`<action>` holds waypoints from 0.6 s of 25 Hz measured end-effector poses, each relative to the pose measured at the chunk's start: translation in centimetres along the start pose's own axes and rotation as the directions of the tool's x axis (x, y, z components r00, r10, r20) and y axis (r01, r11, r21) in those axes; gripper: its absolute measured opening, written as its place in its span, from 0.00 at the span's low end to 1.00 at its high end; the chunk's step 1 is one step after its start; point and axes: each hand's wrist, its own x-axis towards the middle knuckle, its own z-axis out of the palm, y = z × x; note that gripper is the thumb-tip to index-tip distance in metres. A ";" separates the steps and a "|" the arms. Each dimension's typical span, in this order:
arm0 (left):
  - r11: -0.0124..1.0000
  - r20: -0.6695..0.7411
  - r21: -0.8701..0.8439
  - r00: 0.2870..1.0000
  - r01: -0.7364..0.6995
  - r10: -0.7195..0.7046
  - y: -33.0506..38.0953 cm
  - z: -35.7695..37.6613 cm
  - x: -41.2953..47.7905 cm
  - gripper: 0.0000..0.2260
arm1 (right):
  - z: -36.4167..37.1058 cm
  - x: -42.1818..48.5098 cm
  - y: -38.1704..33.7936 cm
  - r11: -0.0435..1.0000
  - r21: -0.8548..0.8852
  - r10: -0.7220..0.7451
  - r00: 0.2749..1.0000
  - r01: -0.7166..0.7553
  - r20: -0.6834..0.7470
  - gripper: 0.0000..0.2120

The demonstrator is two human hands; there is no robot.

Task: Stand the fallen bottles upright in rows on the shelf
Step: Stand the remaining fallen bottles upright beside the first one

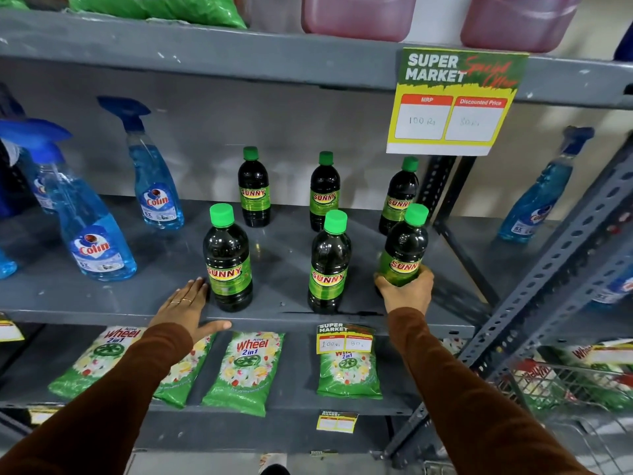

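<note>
The grey metal shelf (102,293) has a dull, scuffed surface, and everything here is placed against it. At its left end stand translucent blue spray bottles (99,248) with trigger heads; the outermost are cut off by the frame edge. The left hand (185,310) lies flat and released on the shelf's front lip, fingers spread, just beside the front-left dark bottle (227,258). Six glossy dark bottles with green ribbed caps stand upright mid-shelf in two rows of three. At the front right, the right hand (407,289) is clasped around the base of the tilted bottle (404,248), covering its lower label. A glossy price card (452,101) hangs above, its handwriting faint.
</note>
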 end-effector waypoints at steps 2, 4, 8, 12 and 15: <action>1.000 0.001 -0.014 1.000 0.002 -0.002 0.0 0.0 0.0 0.44 | -0.7 -0.2 0.2 1.000 -0.012 -0.008 1.000 0.008 0.004 0.35; 1.000 -0.005 -0.025 1.000 0.003 -0.003 0.1 -0.1 0.0 0.44 | -1.4 -0.5 0.3 1.000 -0.013 -0.008 1.000 0.008 -0.008 0.35; 0.998 -0.015 -0.058 1.000 -0.004 0.003 0.3 -0.2 -0.1 0.44 | -2.8 -1.3 1.0 1.000 -0.023 -0.017 0.999 0.016 -0.044 0.34; 0.999 -0.007 -0.052 1.000 0.008 -0.008 0.3 -0.3 -0.2 0.44 | -3.4 -1.5 0.5 0.999 -0.020 -0.025 0.999 0.026 0.021 0.35; 0.997 -0.010 -0.075 1.000 -0.003 0.002 0.7 -0.3 -0.3 0.42 | -3.4 -4.2 -0.2 0.998 -0.050 -0.050 0.997 0.047 -0.061 0.39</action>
